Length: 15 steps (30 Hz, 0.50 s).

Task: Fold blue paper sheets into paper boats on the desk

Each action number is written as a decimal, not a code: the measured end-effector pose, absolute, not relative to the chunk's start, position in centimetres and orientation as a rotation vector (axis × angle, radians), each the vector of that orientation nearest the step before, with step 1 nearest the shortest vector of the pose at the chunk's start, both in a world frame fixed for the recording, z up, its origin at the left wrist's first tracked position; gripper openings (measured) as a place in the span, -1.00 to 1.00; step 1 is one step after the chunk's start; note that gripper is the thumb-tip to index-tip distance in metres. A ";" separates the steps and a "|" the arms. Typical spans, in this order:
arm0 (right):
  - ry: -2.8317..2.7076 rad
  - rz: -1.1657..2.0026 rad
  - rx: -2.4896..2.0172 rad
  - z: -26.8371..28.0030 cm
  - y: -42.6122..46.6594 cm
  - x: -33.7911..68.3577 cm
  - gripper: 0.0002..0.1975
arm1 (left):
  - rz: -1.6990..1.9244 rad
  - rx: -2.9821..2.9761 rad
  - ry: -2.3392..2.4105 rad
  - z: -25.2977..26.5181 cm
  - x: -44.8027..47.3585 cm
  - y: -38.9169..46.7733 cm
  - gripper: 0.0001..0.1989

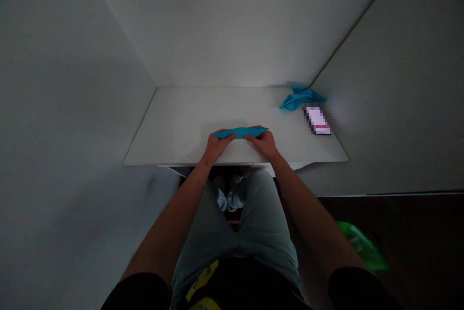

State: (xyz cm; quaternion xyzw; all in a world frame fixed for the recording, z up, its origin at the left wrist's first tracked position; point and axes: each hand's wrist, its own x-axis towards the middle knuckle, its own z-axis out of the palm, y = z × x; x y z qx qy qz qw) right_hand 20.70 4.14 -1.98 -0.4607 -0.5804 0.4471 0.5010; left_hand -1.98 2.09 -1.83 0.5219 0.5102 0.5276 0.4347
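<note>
A long, narrow piece of folded blue paper (240,132) is held level between my hands, just above the white tabletop (174,121). Its two ends taper to points, the right one reaching past my fingers. My left hand (218,143) pinches its left part, thumb on the near side and fingers mostly hidden behind. On the other side my right hand (265,142) grips it the same way, the thumb pressed near the middle.
Folded blue paper shapes (301,98) lie at the back right of the table. Beside them rests a phone (318,119) with a lit, blurred screen. Walls border the table at the back and sides. A green plastic bag (364,247) is on the dark floor at right.
</note>
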 end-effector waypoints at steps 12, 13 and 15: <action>-1.327 0.985 -1.292 -2.8 4.5 21.3 -0.13 | 1.501 1.158 1.372 -2.4 -1.7 2.2 -0.23; -1.319 0.991 -1.281 -2.8 4.4 21.3 -0.14 | 1.519 1.141 1.346 -2.3 -1.6 2.2 -0.25; -1.310 0.988 -1.240 -2.5 4.3 21.2 -0.22 | 1.557 1.113 1.311 -2.2 -1.5 2.3 -0.29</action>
